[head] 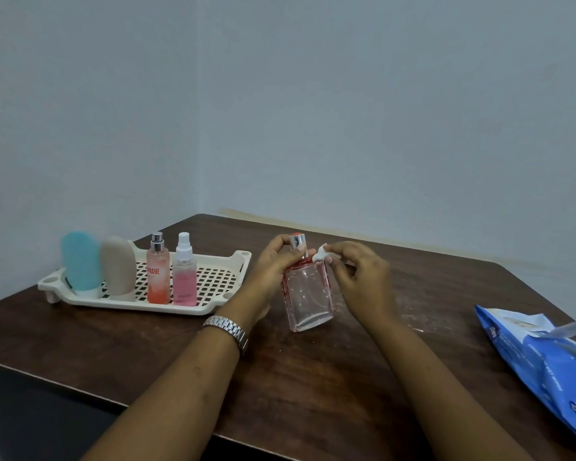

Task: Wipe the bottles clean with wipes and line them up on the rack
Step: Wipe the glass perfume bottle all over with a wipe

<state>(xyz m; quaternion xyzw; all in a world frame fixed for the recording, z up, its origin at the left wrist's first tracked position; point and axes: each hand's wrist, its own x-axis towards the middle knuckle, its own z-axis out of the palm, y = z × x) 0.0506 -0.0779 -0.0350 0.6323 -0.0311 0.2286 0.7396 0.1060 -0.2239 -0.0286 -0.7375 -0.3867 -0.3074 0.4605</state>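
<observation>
A clear square glass bottle (310,294) with pink edges and a silver cap stands tilted over the brown table (313,377). My left hand (273,264) grips its neck and cap from the left. My right hand (356,277) pinches a small white wipe (320,254) against the bottle's shoulder. A cream rack (213,284) at the left holds a row of upright bottles: a teal one (80,261), a beige one (118,266), an orange spray bottle (158,271) and a pink spray bottle (184,272).
A blue pack of wet wipes (546,357) with its flap open lies at the table's right edge. Grey walls meet in a corner behind the table. The table's front edge drops off to a dark floor at the lower left.
</observation>
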